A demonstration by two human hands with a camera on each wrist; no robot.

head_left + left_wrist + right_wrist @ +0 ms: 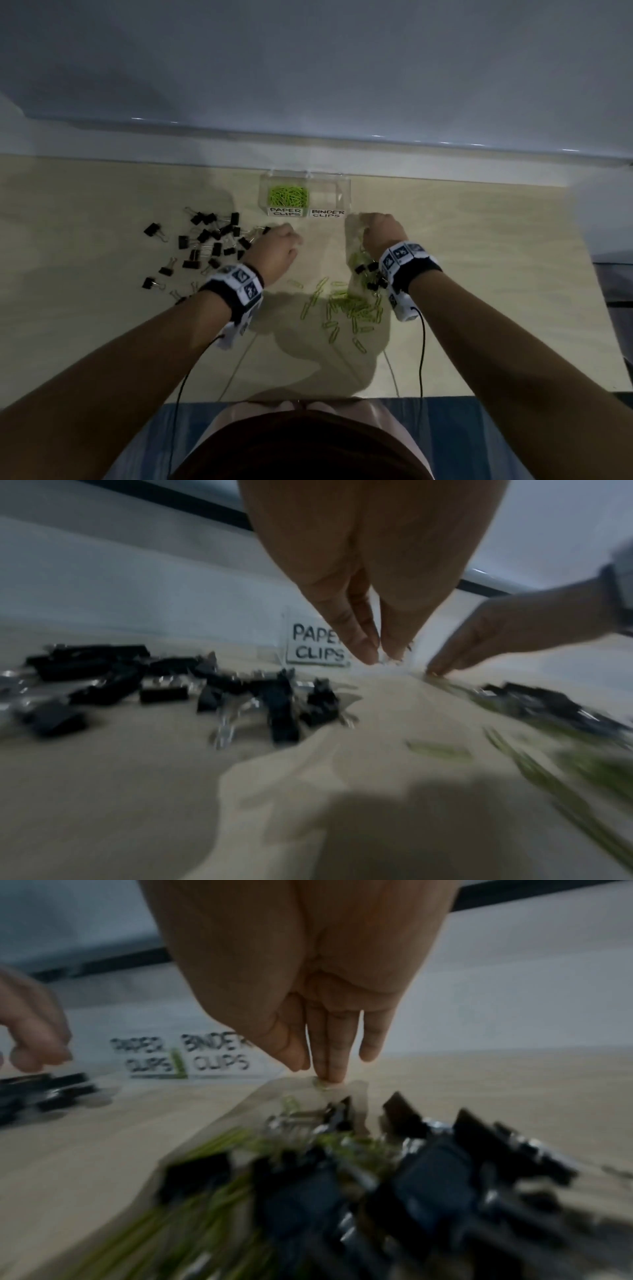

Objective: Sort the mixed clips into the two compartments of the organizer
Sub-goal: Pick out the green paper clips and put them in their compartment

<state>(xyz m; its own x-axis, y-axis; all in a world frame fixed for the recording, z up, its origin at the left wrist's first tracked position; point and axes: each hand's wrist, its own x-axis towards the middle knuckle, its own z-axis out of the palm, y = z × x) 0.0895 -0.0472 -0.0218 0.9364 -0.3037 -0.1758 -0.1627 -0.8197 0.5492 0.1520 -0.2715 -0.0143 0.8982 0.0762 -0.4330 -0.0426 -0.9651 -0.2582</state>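
Table: beige top, carries all items.
Organizer: clear, two compartments, at 12 o'clock; compartment labelled PAPER CLIPS holds green clips, compartment labelled BINDER CLIPS shows none.
Binder clips: black, scattered at 9 o'clock; a few more under the right wrist.
Paper clips: green, loose at centre, toward 3 o'clock.
Left hand: thumb and fingertips pinched; any item held cannot be told.
Right hand: straight fingertips press a green clip on the table.
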